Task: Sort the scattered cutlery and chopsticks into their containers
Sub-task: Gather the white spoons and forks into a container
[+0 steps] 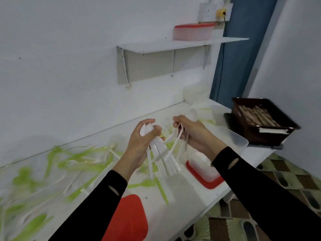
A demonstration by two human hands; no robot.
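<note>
Left hand (pixel 142 141) raised, fist round white spoon bundle (pixel 163 159), handles fanning to 5 o'clock. Right hand (pixel 194 134) at its 3 o'clock, pinching loose white spoons (pixel 170 137).

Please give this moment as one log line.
left hand: grips white spoon bundle | right hand: grips few white spoons | green cutlery: scattered on counter

One wide-angle view looks from the person's head, forward and down, tilted so the white counter (pixel 182 199) runs from near left to far right. It sits close: black sleeves (pixel 97 206) enter from the bottom edge, and the left hand (pixel 140 145) and right hand (pixel 194 134), each gripping white spoons (pixel 165 159), fill the centre. The wall shelf (pixel 173 45) lies far above, the brown basket (pixel 251 133) far right, the patterned floor (pixel 286 180) near right.
</note>
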